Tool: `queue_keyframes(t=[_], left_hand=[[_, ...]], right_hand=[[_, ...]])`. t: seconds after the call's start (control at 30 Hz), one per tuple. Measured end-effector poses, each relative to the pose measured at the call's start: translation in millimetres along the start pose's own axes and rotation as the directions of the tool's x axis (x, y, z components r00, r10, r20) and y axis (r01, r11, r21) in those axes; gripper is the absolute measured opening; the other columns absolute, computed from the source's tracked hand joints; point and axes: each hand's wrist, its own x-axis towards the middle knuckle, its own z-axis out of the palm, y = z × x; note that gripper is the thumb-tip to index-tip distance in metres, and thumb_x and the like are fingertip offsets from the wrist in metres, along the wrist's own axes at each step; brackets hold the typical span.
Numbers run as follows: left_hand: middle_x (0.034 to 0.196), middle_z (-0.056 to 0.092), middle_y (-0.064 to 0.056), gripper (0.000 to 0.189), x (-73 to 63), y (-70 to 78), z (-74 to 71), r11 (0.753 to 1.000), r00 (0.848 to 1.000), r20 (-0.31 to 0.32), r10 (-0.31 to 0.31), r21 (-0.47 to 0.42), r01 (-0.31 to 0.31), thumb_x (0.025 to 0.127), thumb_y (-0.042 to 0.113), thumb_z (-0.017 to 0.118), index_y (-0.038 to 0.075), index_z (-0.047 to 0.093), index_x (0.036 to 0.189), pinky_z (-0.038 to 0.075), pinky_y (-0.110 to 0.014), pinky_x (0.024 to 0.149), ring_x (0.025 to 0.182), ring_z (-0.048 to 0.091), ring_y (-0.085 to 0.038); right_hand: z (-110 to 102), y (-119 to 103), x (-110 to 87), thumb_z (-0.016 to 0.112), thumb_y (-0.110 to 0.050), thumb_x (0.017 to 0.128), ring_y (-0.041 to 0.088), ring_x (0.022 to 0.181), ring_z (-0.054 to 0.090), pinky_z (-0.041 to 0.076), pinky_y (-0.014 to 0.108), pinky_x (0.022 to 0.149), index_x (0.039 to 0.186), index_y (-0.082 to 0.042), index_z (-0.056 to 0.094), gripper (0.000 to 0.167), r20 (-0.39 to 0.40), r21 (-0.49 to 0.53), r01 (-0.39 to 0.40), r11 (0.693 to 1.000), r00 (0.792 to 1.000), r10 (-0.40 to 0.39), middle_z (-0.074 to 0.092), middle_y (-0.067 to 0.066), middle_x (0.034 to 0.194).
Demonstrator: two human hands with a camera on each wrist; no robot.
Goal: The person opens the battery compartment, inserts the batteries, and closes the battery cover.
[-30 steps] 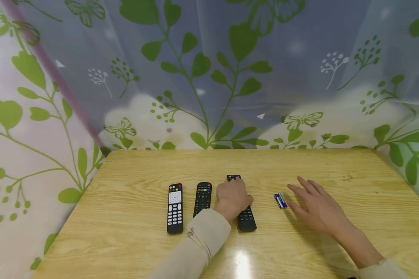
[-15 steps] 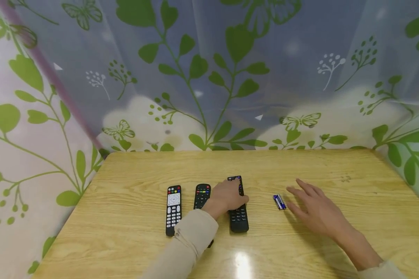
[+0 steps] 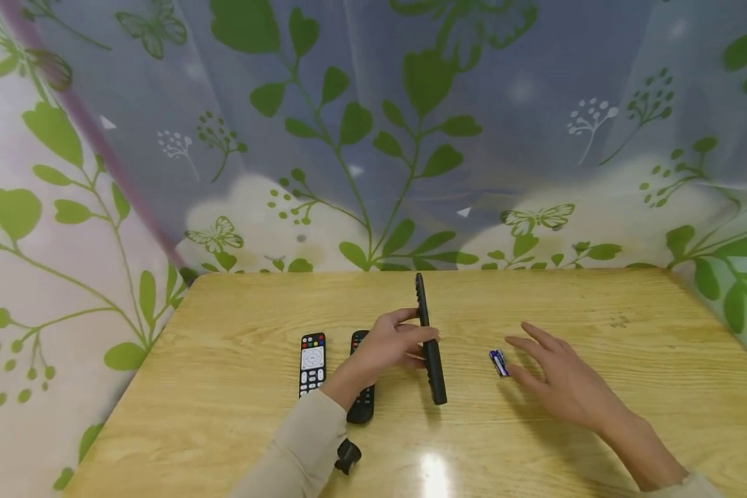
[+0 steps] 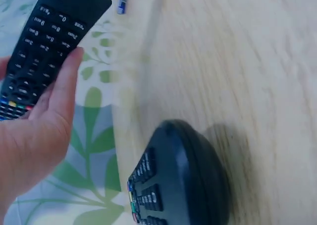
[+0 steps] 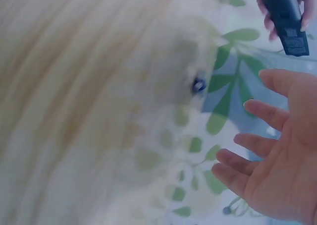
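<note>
My left hand (image 3: 389,346) grips a black remote control (image 3: 432,353) by its sides and holds it turned on edge above the table. In the left wrist view the held remote (image 4: 42,46) shows its number keys and a row of coloured buttons. The right wrist view shows the underside of that remote (image 5: 285,17). My right hand (image 3: 560,380) hovers with spread fingers and holds nothing. Just left of its thumb lie blue-and-white batteries (image 3: 499,362), apart from the fingers.
Two more remotes lie left of the held one: a black one with white keys (image 3: 312,360) and a plain black one (image 3: 362,404), partly behind my left arm. A black device (image 3: 348,456) shows at my left sleeve. Patterned cloth (image 3: 373,138) hangs behind the wooden table (image 3: 535,297).
My left hand has picked the right-most remote up off the table and turned it on edge. The right hand has barely moved, and the batteries lie where they were.
</note>
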Motion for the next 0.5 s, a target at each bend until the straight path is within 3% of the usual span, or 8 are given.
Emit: queue_keyframes(t=[0.2,0.33,0.5], left_hand=[[0.120,0.062,-0.018,0.049,-13.4,11.8,0.7,0.981,0.987,0.078,0.140,-0.149,-0.128,0.091,0.014,0.066,0.008,0.048,0.136,0.050,-0.041,0.092,0.112,0.059,-0.032],[0.126,0.058,-0.020,0.049,-20.3,16.4,1.9,0.966,0.974,0.095,0.207,-0.180,-0.188,0.091,0.009,0.066,0.005,0.048,0.136,0.047,-0.041,0.096,0.117,0.055,-0.031],[0.130,0.053,-0.023,0.049,-25.5,19.4,3.1,0.950,0.958,0.099,0.270,-0.189,-0.249,0.090,0.008,0.066,0.003,0.047,0.136,0.046,-0.042,0.097,0.121,0.053,-0.030]], right_hand=[[-4,-28,2.9,0.049,-0.042,0.099,0.048,0.130,0.031,0.036,0.066,0.094,0.138,-0.008,0.048,0.051,0.025,0.223,-0.042,0.974,0.999,0.037,0.031,0.023,0.148],[-4,-44,4.3,0.049,-0.038,0.100,0.040,0.125,0.042,0.044,0.057,0.092,0.137,-0.006,0.047,0.049,0.058,0.405,-0.077,0.911,0.997,0.058,0.039,0.020,0.143],[0,-56,6.7,0.048,-0.043,0.099,0.029,0.110,0.056,0.053,0.042,0.080,0.136,-0.010,0.049,0.050,0.135,0.520,-0.152,0.841,0.986,0.095,0.051,0.014,0.133]])
